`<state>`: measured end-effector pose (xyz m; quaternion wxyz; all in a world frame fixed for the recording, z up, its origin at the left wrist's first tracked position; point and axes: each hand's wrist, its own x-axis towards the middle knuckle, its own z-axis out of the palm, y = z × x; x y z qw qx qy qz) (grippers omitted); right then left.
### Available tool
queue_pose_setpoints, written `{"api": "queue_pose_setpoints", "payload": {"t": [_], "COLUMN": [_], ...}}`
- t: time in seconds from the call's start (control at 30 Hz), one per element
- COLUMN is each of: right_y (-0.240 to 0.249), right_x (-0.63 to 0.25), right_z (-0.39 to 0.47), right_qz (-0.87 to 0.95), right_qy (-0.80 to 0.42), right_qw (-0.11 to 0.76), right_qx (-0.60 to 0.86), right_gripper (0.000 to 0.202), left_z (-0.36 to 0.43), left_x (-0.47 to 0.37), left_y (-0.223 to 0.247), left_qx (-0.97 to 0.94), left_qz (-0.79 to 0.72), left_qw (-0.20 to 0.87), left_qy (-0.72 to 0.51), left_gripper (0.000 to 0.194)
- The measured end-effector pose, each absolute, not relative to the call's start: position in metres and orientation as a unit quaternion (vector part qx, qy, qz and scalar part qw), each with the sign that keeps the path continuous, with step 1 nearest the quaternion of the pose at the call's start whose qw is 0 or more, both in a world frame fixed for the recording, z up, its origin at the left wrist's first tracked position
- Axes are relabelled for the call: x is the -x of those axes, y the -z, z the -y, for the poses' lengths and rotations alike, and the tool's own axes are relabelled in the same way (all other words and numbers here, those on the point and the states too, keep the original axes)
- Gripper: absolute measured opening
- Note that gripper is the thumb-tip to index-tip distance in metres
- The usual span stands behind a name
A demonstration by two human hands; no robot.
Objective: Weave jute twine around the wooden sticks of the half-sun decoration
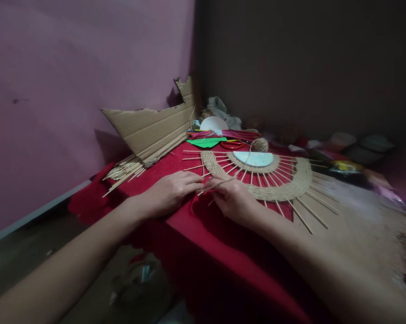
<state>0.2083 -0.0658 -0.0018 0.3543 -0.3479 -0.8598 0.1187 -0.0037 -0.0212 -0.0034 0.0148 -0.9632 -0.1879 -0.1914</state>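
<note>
A half-round woven piece lies on the red cloth, with thin wooden sticks fanning out from a pale blue half disc [253, 158] and a wide twine band [302, 177] round them. At its left lower part, my right hand [231, 193] is closed on the twine [219, 182], which crosses over its fingers. My left hand [176, 189] rests beside it, fingers together near the stick ends; its fingertips are partly hidden, so what they hold cannot be made out. Behind the half disc sits a twine ball [259, 145].
Bent cardboard [155, 130] stands at the left, by a bundle of sticks [125, 170]. Green paper [206, 142], red-handled scissors [232, 144] and pink strips [239, 134] lie behind. A brown board [364, 234] is at the right. The red cloth's edge [203, 240] is near.
</note>
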Motion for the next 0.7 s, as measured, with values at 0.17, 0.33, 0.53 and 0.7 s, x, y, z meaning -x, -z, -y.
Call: {"api": "queue_pose_setpoints", "payload": {"t": [0.17, 0.33, 0.53, 0.7], "right_y": [0.002, -0.003, -0.011, -0.017], "right_x": [-0.21, -0.204, -0.203, -0.205], "right_z": [0.052, 0.044, 0.045, 0.046], "right_qz": [0.884, 0.91, 0.919, 0.919], "right_qy": [-0.008, 0.097, 0.056, 0.059], "right_qw": [0.211, 0.085, 0.058, 0.033], "right_qx": [0.418, 0.393, 0.385, 0.388], "right_gripper": [0.019, 0.022, 0.021, 0.027], "left_z": [0.03, 0.041, 0.048, 0.051], "left_x": [0.01, 0.006, 0.004, 0.005], "left_y": [0.01, 0.008, 0.008, 0.012], "left_qx": [0.967, 0.952, 0.95, 0.947], "left_qz": [0.198, 0.275, 0.283, 0.275], "left_qw": [0.03, 0.0, 0.037, 0.084], "left_qy": [0.16, 0.132, 0.125, 0.143], "left_gripper": [0.043, 0.047, 0.049, 0.05]}}
